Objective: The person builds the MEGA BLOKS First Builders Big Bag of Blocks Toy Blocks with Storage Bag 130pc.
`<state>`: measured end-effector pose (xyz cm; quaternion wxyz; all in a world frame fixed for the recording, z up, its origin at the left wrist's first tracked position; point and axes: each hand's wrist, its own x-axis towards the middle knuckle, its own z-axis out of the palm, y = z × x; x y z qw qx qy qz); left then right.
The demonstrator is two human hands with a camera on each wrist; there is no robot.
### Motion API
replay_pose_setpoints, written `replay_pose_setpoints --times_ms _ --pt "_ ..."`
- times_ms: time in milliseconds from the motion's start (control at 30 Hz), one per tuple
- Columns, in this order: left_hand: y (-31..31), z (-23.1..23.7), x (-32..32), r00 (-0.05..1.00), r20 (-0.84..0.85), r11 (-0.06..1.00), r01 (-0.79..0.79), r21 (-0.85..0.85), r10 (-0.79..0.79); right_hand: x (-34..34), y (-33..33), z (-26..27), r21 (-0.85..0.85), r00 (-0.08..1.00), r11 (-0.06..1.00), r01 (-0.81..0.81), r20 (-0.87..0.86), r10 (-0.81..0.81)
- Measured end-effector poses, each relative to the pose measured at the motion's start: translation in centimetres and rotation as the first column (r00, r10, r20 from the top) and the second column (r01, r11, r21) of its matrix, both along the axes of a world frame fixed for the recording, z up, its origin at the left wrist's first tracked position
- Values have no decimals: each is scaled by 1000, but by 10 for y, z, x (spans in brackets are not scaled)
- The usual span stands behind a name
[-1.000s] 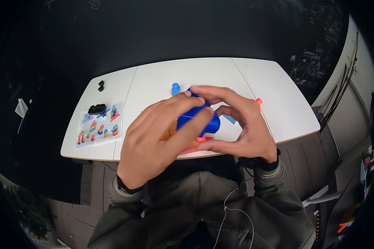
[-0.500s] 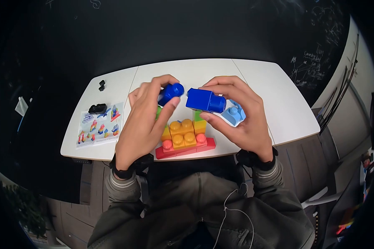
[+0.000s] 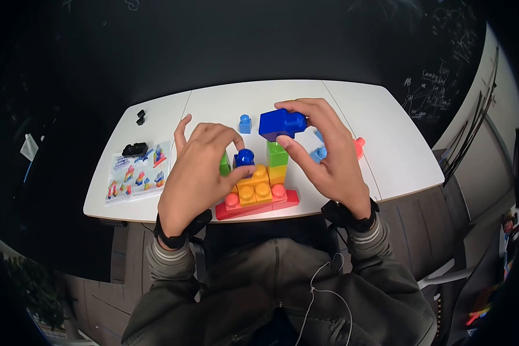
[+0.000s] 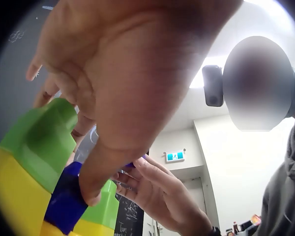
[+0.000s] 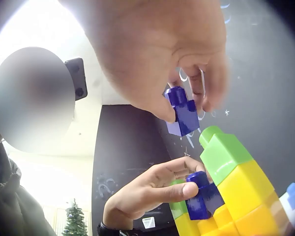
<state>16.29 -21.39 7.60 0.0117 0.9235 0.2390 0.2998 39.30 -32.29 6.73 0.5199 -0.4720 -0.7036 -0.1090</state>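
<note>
A toy-block structure stands near the table's front edge, with a red base (image 3: 254, 211), orange blocks (image 3: 247, 196) and a yellow block (image 3: 277, 174) under a green block (image 3: 278, 155) on the right. My left hand (image 3: 193, 176) pinches a dark blue block (image 3: 245, 157), stud up, between thumb and fingers; it sits low over the orange blocks, beside the left green block (image 4: 44, 142). Above the right green block, my right hand (image 3: 335, 154) holds another dark blue block (image 5: 186, 120) by thumb and fingers. In the head view that block lies sideways, its stud pointing right.
Behind the structure stands a small light blue block (image 3: 245, 124). More light blue blocks (image 3: 318, 154) and a coral block (image 3: 360, 147) lie past my right hand. On the left, a printed picture sheet (image 3: 137, 180) has a black object (image 3: 135, 151) on it.
My hands were close together over the blue blocks, then drew apart with one each. The left has since lowered its block between the green blocks; the right has lifted its block slightly.
</note>
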Motion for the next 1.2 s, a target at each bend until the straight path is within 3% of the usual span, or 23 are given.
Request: replay_pose_setpoints --times_ms 133,233,300,533,633,700,800,900,1033,1100,1200 --pt "-2 0 -2 994 -101 996 -54 -70 46 1 4 -3 -18 1000 1000 -2 30 3" --pt "-3 -2 -2 992 -110 996 -62 -56 56 -5 9 -6 -72 994 996 -56 -100 49" --pt "-4 -9 -3 995 -52 993 -74 92 79 -8 13 -11 -86 980 991 -98 -184 81" --pt "-2 -12 -5 995 -58 992 -70 108 76 -9 19 -16 -171 988 974 -152 -59 144" --pt "-5 -1 -6 995 -101 1000 3 -4 -4 -11 22 -22 -185 986 969 -165 -39 161" --pt "-8 5 -4 999 4 958 49 -281 -50 -10 22 -22 -243 988 958 -151 -23 150" --pt "-5 8 -4 998 -55 946 8 -323 -28 -5 21 -22 -282 986 946 -163 -10 166" --pt "-4 2 -4 996 -74 977 27 -210 -43 -3 23 -22 -315 980 928 -197 -31 198" --pt "-3 1 -4 995 -86 982 31 -188 -48 -5 23 -21 -272 976 939 -210 -108 188" --pt "-3 1 -4 996 -80 978 27 -206 -44 0 21 -22 -335 985 930 -149 34 170" --pt "-1 0 -4 994 -108 981 11 -192 -32 -4 18 -19 -448 989 888 -100 53 138"
